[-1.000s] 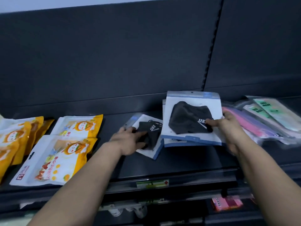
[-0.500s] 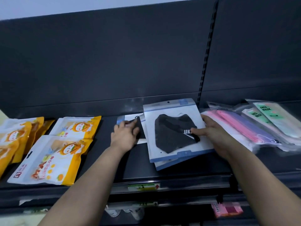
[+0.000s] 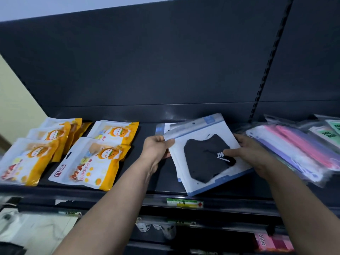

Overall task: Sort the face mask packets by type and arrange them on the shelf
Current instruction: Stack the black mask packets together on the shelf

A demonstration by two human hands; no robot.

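A stack of white-and-blue packets with a black mask inside, the black mask packets [image 3: 200, 137], lies tilted in the middle of the dark shelf [image 3: 161, 183]. My left hand [image 3: 156, 149] grips the stack's left top corner. My right hand [image 3: 250, 153] holds its right side, thumb lying over the black mask. Another blue-edged packet [image 3: 161, 127] peeks out behind the stack. Orange-and-white packets [image 3: 92, 159] lie in rows at the left. Clear packets of pink and purple masks [image 3: 301, 153] lie fanned at the right, and green-labelled packets [image 3: 329, 133] sit beyond them.
The shelf's dark back panel [image 3: 147, 70] rises behind, with a slotted upright [image 3: 265, 70] at the right. A price label [image 3: 184, 203] sits on the front rail. Lower shelves hold a pink box [image 3: 274, 242] and pale goods [image 3: 36, 230] at the left.
My left hand left the small black mask packet and took hold of the big stack's left corner. The stack shifted left and now lies over that packet. The camera moved closer.
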